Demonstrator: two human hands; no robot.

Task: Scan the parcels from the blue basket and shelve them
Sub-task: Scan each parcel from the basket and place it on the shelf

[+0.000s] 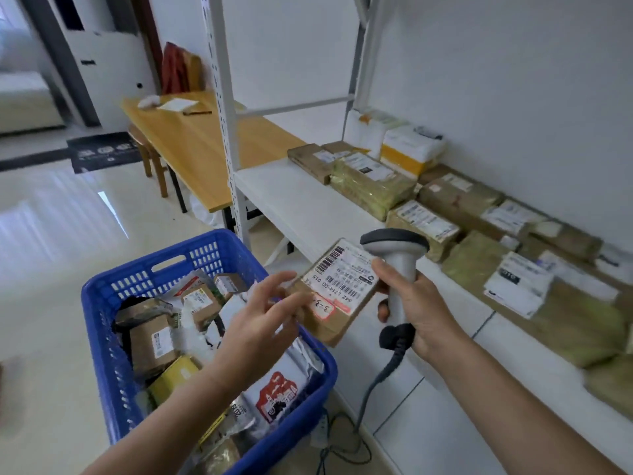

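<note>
A blue basket (102, 323) on the floor at the lower left holds several parcels, both cardboard boxes and plastic mailers. Above its right rim hangs a small cardboard parcel (337, 303), label up, with a handwritten "3-3" sticker. My left hand (263, 317) reaches over the basket with its fingers spread and fairly straight, the tips at the parcel's left edge. My right hand (416, 310) grips the handle of a grey barcode scanner (399, 255). Its forefinger lies on the parcel's right corner. Which hand bears the parcel I cannot tell.
A white shelf board (298, 200) runs off to the right, with several wrapped parcels (373, 183) lined along the wall and bare board in front of them. The shelf's upright post (224, 108) stands behind the basket. Beyond it is a wooden table (191, 145). The scanner cable (368, 395) hangs to the floor.
</note>
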